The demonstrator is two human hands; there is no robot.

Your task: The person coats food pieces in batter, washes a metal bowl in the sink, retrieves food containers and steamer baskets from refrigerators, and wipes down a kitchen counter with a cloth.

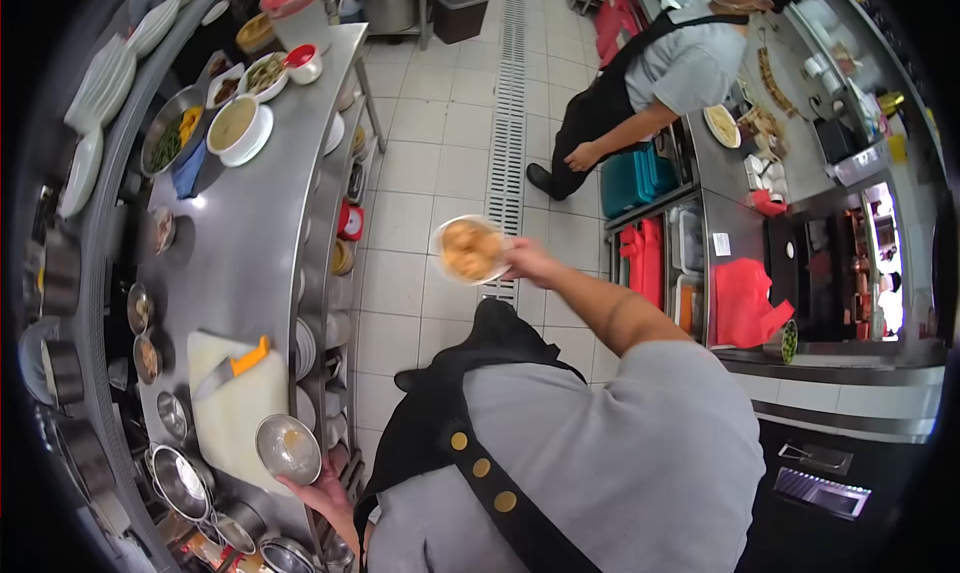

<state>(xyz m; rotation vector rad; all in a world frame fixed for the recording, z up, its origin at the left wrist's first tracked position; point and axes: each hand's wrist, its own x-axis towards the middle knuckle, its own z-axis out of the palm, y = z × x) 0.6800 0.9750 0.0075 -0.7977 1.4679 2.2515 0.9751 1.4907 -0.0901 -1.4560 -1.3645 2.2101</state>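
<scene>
A round white dish of orange-brown food (470, 250) is held out over the tiled floor by my right hand (532, 263), whose fingers grip its rim. At the lower left, my left hand (325, 495) holds a metal bowl (288, 449) with a little yellowish residue in it, over the corner of a white cutting board (240, 413). An orange-handled knife (233, 366) lies on that board. Part of my left hand is hidden behind the bowl.
A steel worktable (235, 263) on the left bears small metal bowls, a soup bowl (233, 126) and a blue cloth (188, 173). A co-worker (640, 83) stands at the upper right beside a counter with a red plastic bag (745, 301). A drain grate (508, 103) runs along the floor.
</scene>
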